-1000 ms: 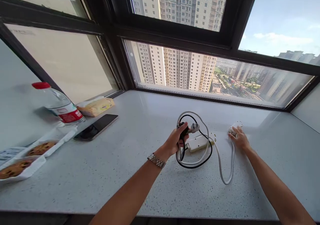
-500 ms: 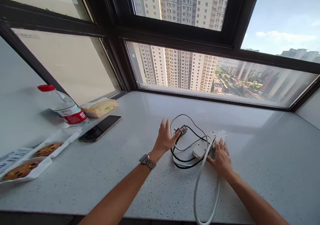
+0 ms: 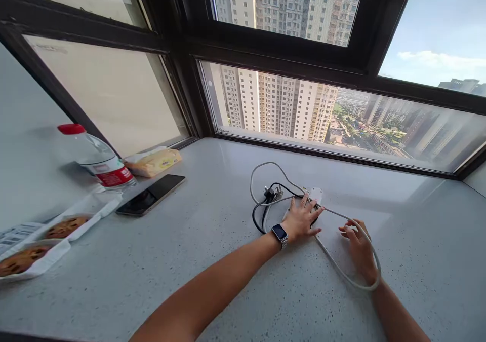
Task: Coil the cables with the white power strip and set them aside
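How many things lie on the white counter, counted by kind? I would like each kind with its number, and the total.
Power strip, under the left hand: 1
Cables: 2, one white looping by the right hand, one black
Water bottle: 1
Phone: 1
Yellow packet: 1
Cookie trays: 2
Total: 8
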Demonstrator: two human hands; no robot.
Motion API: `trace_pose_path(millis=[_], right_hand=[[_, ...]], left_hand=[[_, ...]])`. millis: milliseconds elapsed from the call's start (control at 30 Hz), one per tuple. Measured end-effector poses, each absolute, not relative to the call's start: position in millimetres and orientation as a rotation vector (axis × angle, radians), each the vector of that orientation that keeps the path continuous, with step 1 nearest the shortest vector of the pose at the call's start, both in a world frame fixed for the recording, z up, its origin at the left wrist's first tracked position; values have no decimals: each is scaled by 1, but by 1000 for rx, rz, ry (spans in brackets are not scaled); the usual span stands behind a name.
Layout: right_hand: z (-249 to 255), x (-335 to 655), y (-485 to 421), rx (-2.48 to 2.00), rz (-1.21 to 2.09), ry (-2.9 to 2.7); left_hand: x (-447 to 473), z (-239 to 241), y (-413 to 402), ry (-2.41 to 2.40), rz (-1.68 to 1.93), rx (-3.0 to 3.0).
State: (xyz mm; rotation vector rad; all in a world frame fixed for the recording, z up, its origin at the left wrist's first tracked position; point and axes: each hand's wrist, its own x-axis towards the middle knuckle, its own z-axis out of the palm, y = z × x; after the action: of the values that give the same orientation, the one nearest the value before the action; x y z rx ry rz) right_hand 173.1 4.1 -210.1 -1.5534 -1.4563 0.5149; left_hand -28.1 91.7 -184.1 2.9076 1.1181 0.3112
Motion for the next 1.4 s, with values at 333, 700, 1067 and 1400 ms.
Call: trace_pose_path(millis=[333, 700, 1067, 1400], right_hand=[[-204, 189, 1, -1819, 474, -1385], [-198, 149, 18, -1609, 926, -1274], [-207, 128, 33, -1410, 757, -1315], [-205, 125, 30, -1400, 739, -1491]], left_hand=[[-143, -151, 239, 2216, 432, 2097], [-93, -187, 78, 1345, 520, 2432], [-66, -181, 30, 1000, 206, 2580], [-75, -181, 60, 1121, 267, 2504]])
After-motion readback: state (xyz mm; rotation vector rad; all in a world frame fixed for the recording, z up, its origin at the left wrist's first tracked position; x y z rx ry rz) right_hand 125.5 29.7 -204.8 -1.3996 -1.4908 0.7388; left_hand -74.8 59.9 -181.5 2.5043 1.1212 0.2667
